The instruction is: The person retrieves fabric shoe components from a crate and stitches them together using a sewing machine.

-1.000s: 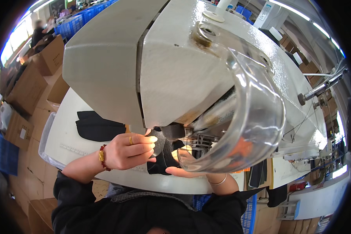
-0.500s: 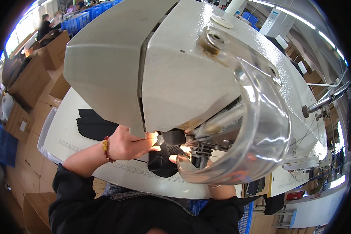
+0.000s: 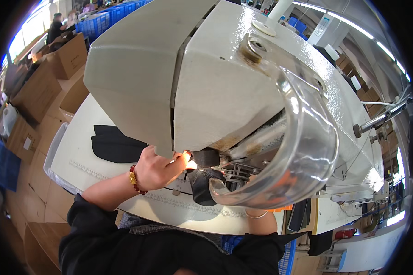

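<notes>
My left hand (image 3: pixel 155 169), with a beaded bracelet at its wrist, is beside the needle area of a pale sewing machine (image 3: pixel 225 91). Thumb and forefinger are drawn together in the lamp light, at the upper left edge of a small black fabric piece (image 3: pixel 203 189). Whatever they pinch is too small to make out. That fabric lies under the machine head, partly behind a curved clear guard (image 3: pixel 314 151). My right hand (image 3: pixel 261 222) shows only its wrist; guard and machine cover its fingers. Something orange (image 3: pixel 280 208) shows beside that wrist.
Another black fabric piece (image 3: pixel 117 144) lies on the white table (image 3: pixel 73 142), left of my hand. A ruler strip runs along the front. A dark phone-like slab (image 3: pixel 298 215) lies at the right. Cardboard boxes (image 3: pixel 36 91) stand on the floor at the left.
My left hand has shifted slightly right and up, its fingertips closer together. The black fabric piece has turned and moved right. My right thumb has gone from sight, and the orange thing has appeared.
</notes>
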`<state>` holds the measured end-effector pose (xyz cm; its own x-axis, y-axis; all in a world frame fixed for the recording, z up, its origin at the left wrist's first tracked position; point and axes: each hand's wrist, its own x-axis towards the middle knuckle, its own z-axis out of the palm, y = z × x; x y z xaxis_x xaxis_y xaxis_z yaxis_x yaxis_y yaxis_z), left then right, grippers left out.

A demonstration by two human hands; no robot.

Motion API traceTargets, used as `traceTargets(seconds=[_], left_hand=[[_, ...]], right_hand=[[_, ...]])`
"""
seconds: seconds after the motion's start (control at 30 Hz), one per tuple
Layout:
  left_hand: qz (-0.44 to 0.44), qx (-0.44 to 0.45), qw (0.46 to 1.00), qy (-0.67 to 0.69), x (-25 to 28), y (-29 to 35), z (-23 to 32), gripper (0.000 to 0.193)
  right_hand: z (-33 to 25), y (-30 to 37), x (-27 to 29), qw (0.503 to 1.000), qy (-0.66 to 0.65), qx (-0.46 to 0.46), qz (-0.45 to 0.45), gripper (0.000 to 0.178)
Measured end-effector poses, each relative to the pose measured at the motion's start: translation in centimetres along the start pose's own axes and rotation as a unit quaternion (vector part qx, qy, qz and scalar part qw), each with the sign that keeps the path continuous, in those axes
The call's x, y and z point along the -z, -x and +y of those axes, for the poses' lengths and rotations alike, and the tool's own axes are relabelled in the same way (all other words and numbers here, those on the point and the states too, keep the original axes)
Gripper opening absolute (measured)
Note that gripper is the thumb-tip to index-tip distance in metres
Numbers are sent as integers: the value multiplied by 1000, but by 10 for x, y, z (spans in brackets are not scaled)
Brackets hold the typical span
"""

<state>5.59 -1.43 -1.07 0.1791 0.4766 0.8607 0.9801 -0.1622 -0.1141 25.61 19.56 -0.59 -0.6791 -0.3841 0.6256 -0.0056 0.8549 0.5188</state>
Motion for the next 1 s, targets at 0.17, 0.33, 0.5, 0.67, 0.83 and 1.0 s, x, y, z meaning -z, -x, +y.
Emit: traceTargets(seconds=[0.17, 0.33, 0.5, 0.67, 0.83, 1.0], left_hand=[[-17, 50, 995, 85, 10, -7, -5, 21], [-169, 87, 949, 251, 1, -11, -69, 22], [-143, 27, 957, 251, -3, -12, -72, 21], [-137, 137, 927, 321, -10, -9, -50, 21], [-146, 189, 943, 231, -9, 4, -36, 21], [-76, 149, 965, 200, -24, 12, -39, 14]], right_hand=[[-24, -9, 5, 994, -101, -43, -3, 37], [-86, -32, 7, 978, -186, -93, -11, 32], [-77, -29, -3, 980, -188, -48, 41, 32], [-73, 4, -17, 984, 71, 151, -63, 31], [-79, 22, -29, 694, 597, 383, -120, 39], [-72, 29, -30, 778, 531, 312, -119, 36]])
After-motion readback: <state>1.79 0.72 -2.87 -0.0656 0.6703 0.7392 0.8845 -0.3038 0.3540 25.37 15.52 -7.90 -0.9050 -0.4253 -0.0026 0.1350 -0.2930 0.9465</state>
